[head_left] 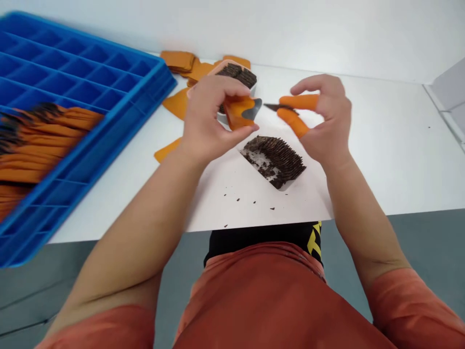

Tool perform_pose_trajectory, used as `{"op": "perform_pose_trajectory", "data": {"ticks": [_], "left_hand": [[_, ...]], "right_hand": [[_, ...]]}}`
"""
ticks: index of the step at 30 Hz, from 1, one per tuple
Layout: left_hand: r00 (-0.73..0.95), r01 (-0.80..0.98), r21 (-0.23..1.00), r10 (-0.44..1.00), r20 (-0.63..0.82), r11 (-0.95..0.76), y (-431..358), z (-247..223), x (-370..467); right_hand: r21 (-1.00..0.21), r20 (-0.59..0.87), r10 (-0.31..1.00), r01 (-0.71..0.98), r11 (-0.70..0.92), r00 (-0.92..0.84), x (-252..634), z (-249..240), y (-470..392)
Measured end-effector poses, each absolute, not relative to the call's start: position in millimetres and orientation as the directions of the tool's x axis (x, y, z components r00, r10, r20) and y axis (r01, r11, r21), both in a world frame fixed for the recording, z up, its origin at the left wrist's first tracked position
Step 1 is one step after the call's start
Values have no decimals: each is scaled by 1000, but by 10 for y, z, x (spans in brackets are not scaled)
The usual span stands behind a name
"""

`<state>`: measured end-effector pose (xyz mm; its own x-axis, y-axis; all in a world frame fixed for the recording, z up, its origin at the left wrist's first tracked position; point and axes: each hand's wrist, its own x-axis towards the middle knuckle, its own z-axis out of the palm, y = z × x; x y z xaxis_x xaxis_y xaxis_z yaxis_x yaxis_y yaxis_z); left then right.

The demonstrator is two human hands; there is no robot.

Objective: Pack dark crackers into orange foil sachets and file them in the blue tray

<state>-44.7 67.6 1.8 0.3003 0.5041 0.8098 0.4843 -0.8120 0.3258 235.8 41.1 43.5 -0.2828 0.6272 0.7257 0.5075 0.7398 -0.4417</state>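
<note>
- The orange pouch (pixel 238 112) is held near the upper centre of the frame, its grey-lined end turned right; it is pinched by its edges in the fingers of the left hand (pixel 209 116). It is judged light and pliable, best gripped along the edges without crushing.
- The thin dark piece (pixel 271 106), just right of the pouch and apart from it, is held narrowly between the right hand's (pixel 325 114) fingers in orange covers (pixel 300 102). It is judged light and brittle, to be taken gently by its flat faces.
- Dark slices (pixel 285 157) are ranged below, at mid-frame; crumbs (pixel 272 208) are scattered on the bench (pixel 392 150).
- A blue tray (pixel 119 140) is seen at left.
</note>
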Motion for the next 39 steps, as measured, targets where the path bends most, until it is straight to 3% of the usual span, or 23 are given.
{"op": "perform_pose_trajectory", "data": {"ticks": [3,7,10,14,18,22,27,32,39], "left_hand": [[328,460,350,522,787,-816,621,-9,-342],[369,378,352,488,791,-856,534,-27,-182],[313,341,435,537,784,-833,494,-29,-72],[251,354,535,629,736,-767,480,-43,-7],[262,326,581,662,702,-746,521,-117,-64],[244,277,588,648,722,-760,641,-208,-168],[272,221,565,606,747,-795,760,-228,-235],[250,265,569,626,739,-778,746,-167,-239],[187,326,471,544,818,-820,767,-183,-251]], "right_hand": [[-562,753,633,326,760,-177,2321,421,383],[-644,727,660,145,751,-189,2224,376,355],[-701,704,691,-8,713,-161,2183,307,425],[-729,681,720,-40,683,-133,2205,252,519],[-648,748,656,106,754,-101,2273,295,474],[-574,739,655,366,733,-154,2350,344,451],[-454,748,638,561,692,-181,2396,315,546],[-400,764,613,599,694,-199,2385,322,561],[-509,710,681,538,672,-178,2388,290,563]]}}
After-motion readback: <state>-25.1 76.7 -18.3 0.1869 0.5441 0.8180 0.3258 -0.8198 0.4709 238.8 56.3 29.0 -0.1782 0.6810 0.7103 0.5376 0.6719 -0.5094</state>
